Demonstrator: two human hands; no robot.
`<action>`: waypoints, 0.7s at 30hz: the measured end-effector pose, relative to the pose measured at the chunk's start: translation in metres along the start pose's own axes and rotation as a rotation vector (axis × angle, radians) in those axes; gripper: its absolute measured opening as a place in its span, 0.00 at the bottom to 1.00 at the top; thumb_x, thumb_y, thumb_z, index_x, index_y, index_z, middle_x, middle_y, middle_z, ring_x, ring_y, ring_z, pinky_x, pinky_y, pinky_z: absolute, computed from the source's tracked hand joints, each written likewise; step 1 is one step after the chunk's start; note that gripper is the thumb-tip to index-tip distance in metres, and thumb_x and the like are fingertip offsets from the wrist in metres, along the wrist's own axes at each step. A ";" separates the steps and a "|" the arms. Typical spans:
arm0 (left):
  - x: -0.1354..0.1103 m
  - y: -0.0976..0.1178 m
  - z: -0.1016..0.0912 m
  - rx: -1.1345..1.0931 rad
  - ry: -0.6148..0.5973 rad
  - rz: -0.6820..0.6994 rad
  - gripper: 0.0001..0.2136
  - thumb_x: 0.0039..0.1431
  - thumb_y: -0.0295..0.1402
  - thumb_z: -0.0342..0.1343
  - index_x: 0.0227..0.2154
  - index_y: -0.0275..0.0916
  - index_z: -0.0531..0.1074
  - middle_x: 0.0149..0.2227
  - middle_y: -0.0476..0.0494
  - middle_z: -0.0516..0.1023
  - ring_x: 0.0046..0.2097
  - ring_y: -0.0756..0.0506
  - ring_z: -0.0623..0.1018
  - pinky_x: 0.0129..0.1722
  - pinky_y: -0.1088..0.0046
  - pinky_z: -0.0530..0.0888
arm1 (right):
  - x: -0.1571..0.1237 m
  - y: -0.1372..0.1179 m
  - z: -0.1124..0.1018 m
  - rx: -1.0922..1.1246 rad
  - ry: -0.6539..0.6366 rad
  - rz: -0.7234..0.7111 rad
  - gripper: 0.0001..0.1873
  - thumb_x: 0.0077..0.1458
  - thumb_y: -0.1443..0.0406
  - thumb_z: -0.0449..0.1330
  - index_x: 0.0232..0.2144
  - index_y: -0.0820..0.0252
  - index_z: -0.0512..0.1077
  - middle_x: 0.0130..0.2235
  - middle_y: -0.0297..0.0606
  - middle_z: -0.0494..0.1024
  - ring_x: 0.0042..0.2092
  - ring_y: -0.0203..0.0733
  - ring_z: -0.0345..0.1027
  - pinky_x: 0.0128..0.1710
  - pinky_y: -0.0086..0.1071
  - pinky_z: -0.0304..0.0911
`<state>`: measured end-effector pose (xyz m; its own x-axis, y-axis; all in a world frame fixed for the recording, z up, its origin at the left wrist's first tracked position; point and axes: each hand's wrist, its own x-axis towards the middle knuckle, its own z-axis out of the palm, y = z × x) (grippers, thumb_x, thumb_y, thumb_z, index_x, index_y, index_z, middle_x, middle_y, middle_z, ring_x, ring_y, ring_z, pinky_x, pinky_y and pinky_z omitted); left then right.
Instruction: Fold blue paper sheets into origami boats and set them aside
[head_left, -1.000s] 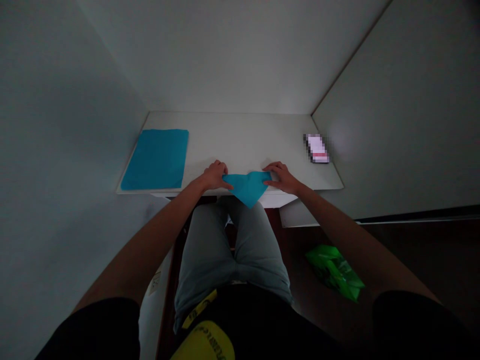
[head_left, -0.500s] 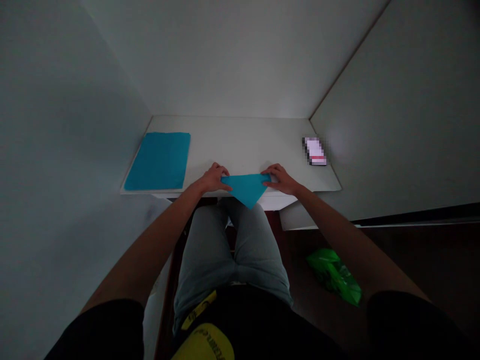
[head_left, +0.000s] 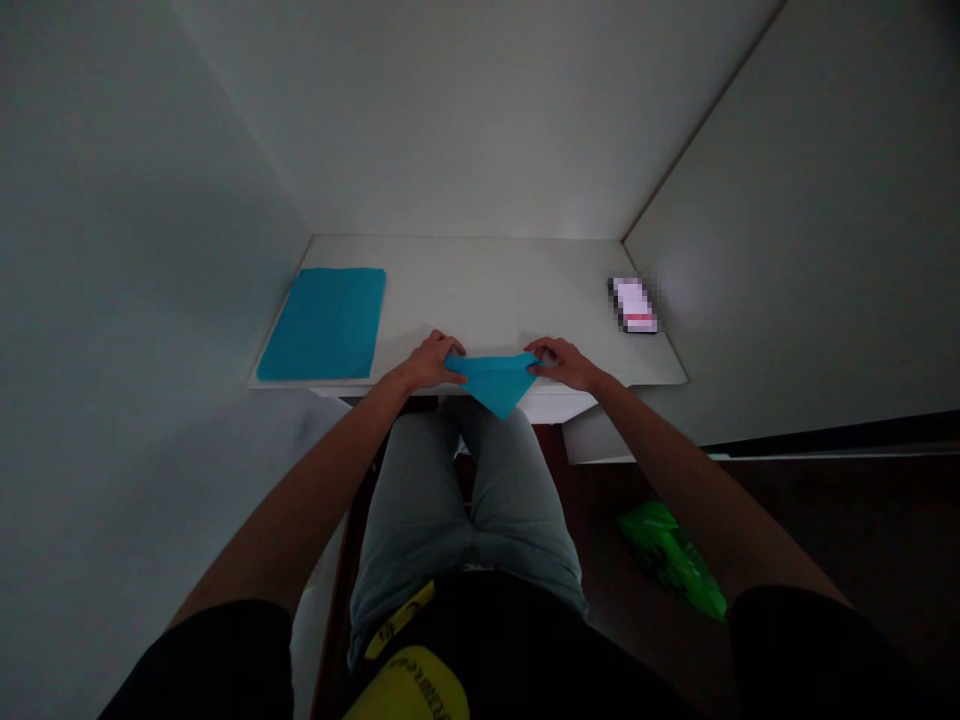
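A piece of blue paper (head_left: 501, 382), folded to a triangle, lies at the front edge of the white table with its tip pointing down past the edge toward my lap. My left hand (head_left: 435, 361) pinches its left corner between thumb and fingers. At the right corner, my right hand (head_left: 559, 363) grips the paper the same way, fingers on top and thumb nearer me. Along the top side between the hands, a narrow strip of the paper looks bent over. The fingertips partly cover both corners.
A stack of blue paper sheets (head_left: 324, 324) lies on the left of the white table (head_left: 495, 290). Near the right edge rests a phone (head_left: 634, 305), its screen blurred out. Walls close in the table. A green plastic bag (head_left: 670, 555) is on the dark floor at right.
The paper's top side, straight before, now dips slightly, with the strip near the right corner standing out more. Both hands keep their hold, and the whole view has shifted a little.
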<state>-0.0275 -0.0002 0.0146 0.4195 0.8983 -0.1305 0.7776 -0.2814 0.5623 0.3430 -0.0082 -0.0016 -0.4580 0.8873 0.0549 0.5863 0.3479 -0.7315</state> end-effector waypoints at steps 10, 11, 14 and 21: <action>-0.020 0.006 0.009 -0.028 0.115 0.097 0.08 0.61 0.35 0.72 0.43 0.46 0.86 0.47 0.42 0.83 0.52 0.37 0.81 0.56 0.56 0.74 | -0.004 0.002 0.001 0.071 0.027 -0.169 0.14 0.60 0.61 0.69 0.49 0.47 0.84 0.53 0.42 0.81 0.54 0.53 0.77 0.57 0.49 0.72; -0.024 0.006 0.012 -0.042 0.149 0.111 0.08 0.62 0.34 0.71 0.44 0.46 0.86 0.46 0.42 0.84 0.52 0.37 0.81 0.57 0.56 0.74 | -0.005 0.001 0.000 0.058 0.014 -0.178 0.19 0.60 0.61 0.69 0.54 0.46 0.83 0.55 0.42 0.81 0.55 0.54 0.76 0.58 0.51 0.71; -0.031 0.006 0.021 -0.082 0.217 0.159 0.07 0.65 0.32 0.69 0.45 0.47 0.87 0.46 0.44 0.86 0.51 0.39 0.81 0.58 0.56 0.72 | -0.008 0.000 -0.001 -0.009 -0.033 -0.165 0.26 0.60 0.62 0.69 0.61 0.43 0.81 0.55 0.42 0.80 0.53 0.53 0.76 0.57 0.52 0.71; -0.036 0.003 0.031 -0.088 0.295 0.196 0.06 0.68 0.34 0.68 0.45 0.48 0.88 0.47 0.43 0.86 0.51 0.40 0.82 0.57 0.57 0.74 | -0.008 0.002 0.002 -0.039 0.021 -0.133 0.20 0.55 0.61 0.73 0.51 0.47 0.83 0.56 0.43 0.74 0.58 0.56 0.73 0.58 0.51 0.73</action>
<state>-0.0256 -0.0443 -0.0047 0.3932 0.8925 0.2209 0.6473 -0.4393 0.6229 0.3465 -0.0147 -0.0051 -0.5195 0.8387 0.1636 0.5476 0.4738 -0.6897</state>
